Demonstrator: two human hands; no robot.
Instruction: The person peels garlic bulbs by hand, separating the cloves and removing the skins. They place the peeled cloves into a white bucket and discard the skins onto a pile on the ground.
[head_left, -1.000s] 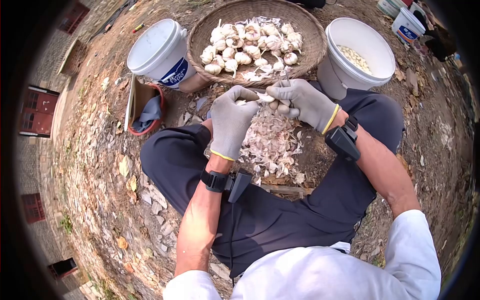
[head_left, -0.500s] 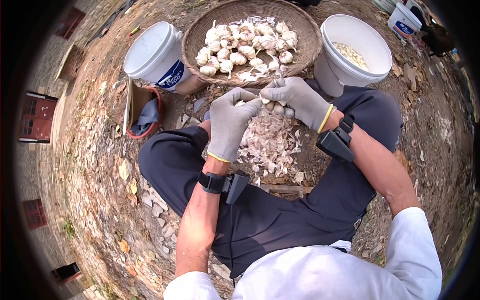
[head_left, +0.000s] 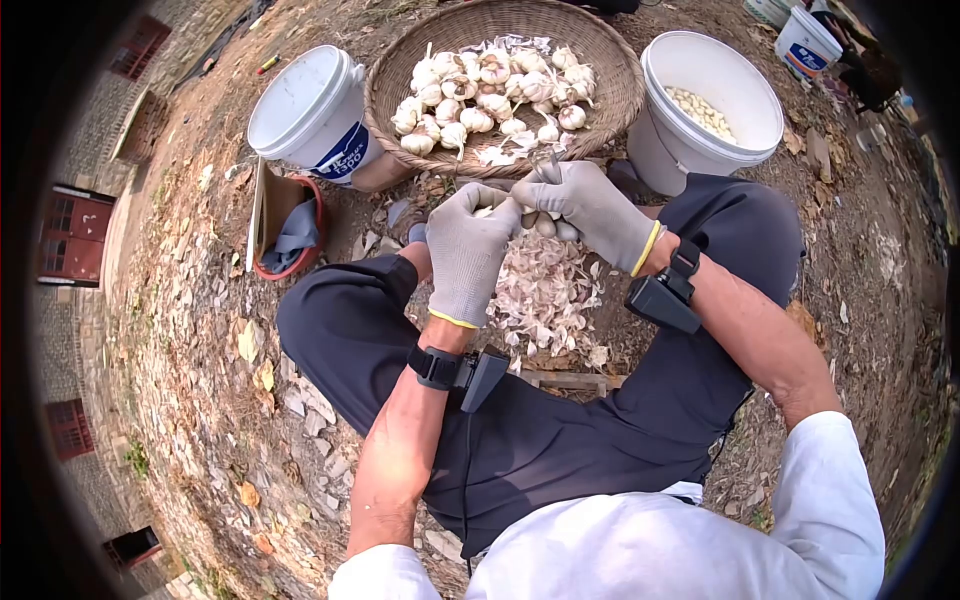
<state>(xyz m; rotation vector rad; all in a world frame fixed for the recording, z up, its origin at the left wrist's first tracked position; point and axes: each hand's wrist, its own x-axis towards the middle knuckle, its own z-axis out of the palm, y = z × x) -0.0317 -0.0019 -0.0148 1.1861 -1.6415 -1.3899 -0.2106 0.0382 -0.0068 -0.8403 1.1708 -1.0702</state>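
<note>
My left hand (head_left: 470,245), in a grey knit glove with a yellow cuff, is closed with thumb and fingers pinched on a pale garlic clove (head_left: 484,211). Touching it on the right, my gloved right hand (head_left: 592,205) has its fingers curled under. A thin grey metal blade (head_left: 553,162), like that of a small knife, sticks up from its grip. The curled fingers partly hide what lies between the hands. Below them spreads a heap of papery garlic skins (head_left: 548,290). Just beyond, a round wicker basket (head_left: 612,95) holds many whole garlic bulbs (head_left: 478,118).
A white bucket (head_left: 690,150) with peeled cloves (head_left: 702,112) stands right of the basket. Another white bucket (head_left: 300,105) is at left, near a red tub (head_left: 290,262) with grey cloth (head_left: 298,228). My bent knees flank the heap. Dry leaves litter the ground.
Both hands have shifted slightly: the left a little to the right, the right a little to the left and tilted. The blade has turned slightly. Basket and buckets stay put.
</note>
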